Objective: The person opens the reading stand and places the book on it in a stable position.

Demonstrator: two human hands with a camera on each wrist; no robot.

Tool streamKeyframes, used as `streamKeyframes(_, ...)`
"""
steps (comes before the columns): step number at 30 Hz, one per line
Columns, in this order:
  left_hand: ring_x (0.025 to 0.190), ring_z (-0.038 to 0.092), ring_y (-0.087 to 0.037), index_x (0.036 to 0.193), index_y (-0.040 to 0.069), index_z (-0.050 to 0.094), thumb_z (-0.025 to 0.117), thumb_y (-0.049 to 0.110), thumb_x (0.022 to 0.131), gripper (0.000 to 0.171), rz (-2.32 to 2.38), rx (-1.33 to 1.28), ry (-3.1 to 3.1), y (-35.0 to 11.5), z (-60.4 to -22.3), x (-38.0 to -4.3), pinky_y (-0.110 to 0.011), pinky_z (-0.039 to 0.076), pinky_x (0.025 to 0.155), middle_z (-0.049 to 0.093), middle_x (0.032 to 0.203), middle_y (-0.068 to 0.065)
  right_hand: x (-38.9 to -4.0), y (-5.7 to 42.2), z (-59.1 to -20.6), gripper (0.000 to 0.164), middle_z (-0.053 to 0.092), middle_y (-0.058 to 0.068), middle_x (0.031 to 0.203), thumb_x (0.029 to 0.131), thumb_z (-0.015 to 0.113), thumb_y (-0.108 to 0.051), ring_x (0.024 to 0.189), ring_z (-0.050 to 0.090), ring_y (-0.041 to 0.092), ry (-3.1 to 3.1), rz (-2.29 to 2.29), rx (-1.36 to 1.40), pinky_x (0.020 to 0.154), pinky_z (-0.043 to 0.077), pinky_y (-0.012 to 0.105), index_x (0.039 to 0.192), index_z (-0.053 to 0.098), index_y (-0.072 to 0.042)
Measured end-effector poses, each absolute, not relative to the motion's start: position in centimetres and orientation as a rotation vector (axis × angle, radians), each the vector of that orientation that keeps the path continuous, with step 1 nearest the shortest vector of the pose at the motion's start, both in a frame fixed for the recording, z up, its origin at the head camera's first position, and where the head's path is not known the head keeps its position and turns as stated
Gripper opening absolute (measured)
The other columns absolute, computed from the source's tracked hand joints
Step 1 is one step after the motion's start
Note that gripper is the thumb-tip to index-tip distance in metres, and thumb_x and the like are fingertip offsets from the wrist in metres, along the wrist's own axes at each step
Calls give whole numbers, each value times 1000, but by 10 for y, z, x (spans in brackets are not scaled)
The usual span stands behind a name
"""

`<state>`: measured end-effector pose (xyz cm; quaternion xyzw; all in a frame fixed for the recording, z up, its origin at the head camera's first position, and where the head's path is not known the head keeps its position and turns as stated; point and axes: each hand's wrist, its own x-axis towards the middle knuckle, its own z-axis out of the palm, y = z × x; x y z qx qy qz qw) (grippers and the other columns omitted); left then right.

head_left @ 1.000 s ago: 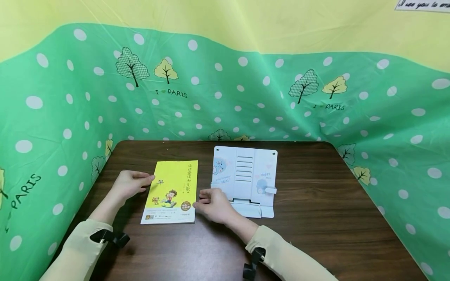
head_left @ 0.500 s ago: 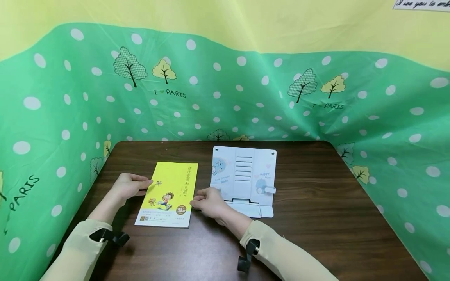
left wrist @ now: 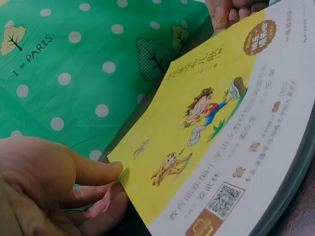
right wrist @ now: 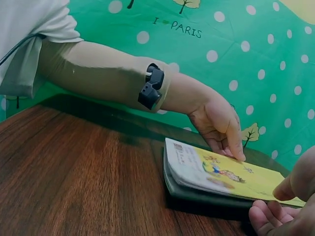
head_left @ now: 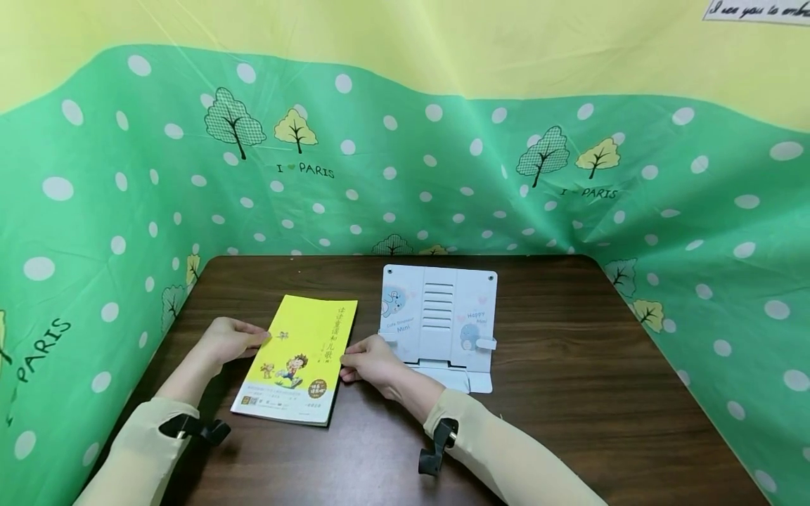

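A thin yellow children's book [head_left: 287, 358] with a white lower band and a cartoon running child is held between both hands, tilted, its near edge seemingly off the table. My left hand [head_left: 226, 346] pinches its left edge, thumb [left wrist: 101, 170] on the cover and the other fingers below. On the right edge my right hand [head_left: 375, 364] pinches likewise, thumb on top and fingers curled under, as the right wrist view shows. Just behind the right hand stands a white book stand [head_left: 438, 309] with slots, blue cartoon prints and small side clips; the hand and forearm hide its lower left part.
The dark wood-grain table [head_left: 569, 393] extends to the right and front. A green and yellow cloth [head_left: 405, 176] with white dots and printed trees encloses its back and sides. Black straps [head_left: 190, 427] with small devices sit on both wrists.
The book has come nearer and slightly left, turning askew, and its near edge has risen. Both hands moved with it; the right hand shifted left. The book stand stays where it was.
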<state>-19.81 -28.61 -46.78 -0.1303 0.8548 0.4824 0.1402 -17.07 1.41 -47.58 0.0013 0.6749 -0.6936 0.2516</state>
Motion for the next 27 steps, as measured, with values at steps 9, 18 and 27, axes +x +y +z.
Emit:
streamKeyframes(9, 89, 72, -20, 119, -13, 72, 74, 15, 101, 33, 1381, -369, 2465, -290, -472, -195, -36, 63, 78, 72, 111, -22, -169, 14, -478, 12, 71, 24, 85, 101, 65, 6, 68, 69, 20, 1801, -1889, -29, 73, 64, 37, 107, 63, 16)
streamKeyframes(18, 89, 72, -18, 120, -12, 72, 74, 17, 102, 35, 1419, -345, 2411, -297, -473, -195, -34, 63, 78, 73, 109, -19, -165, 12, -481, 10, 72, 23, 89, 101, 65, 8, 72, 73, 23, 1722, -1938, -16, 80, 64, 43, 106, 63, 17)
streamKeyframes(27, 94, 72, -16, 129, -16, 65, 72, 19, 103, 44, 1531, -265, 2320, -302, -469, -193, -33, 62, 82, 72, 115, -18, -163, 9, -477, 13, 73, 23, 91, 100, 64, 11, 74, 74, 23, 1744, -2004, -26, 78, 64, 39, 110, 63, 19)
